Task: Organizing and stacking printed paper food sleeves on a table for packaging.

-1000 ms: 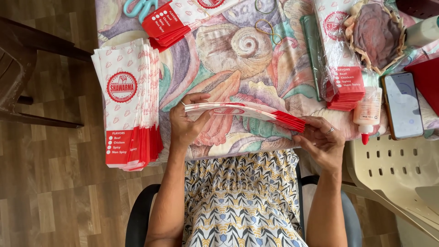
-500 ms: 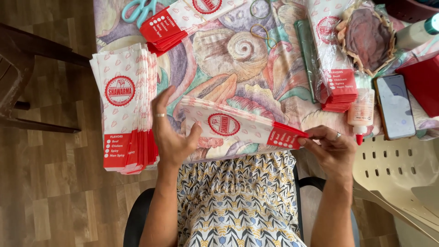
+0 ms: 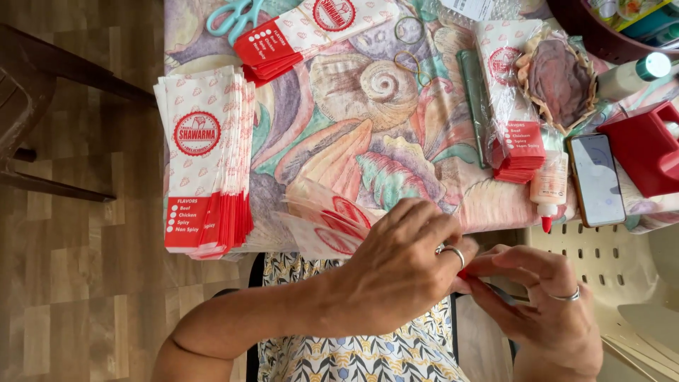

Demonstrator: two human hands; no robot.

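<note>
bright, even daylight, soft shadows. glare on phone screen (image 3: pixel 595 178) at 3 o'clock. slight motion blur on hands, mild edge distortion.

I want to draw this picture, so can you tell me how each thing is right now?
left hand: pinching paper bags
right hand: pinching the same end
paper bags: held, fanned out
bag stack: lying flat
scissors: closed
glue bottle: lying down, capped
phone: screen dark

Both forearms are bare, no sleeves in view. The left hand (image 3: pixel 396 272) wears a silver ring, the right hand (image 3: pixel 548 311) another, seemingly plain. A patterned garment (image 3: pixel 353 357) in yellow, blue and white covers the lap.
</note>
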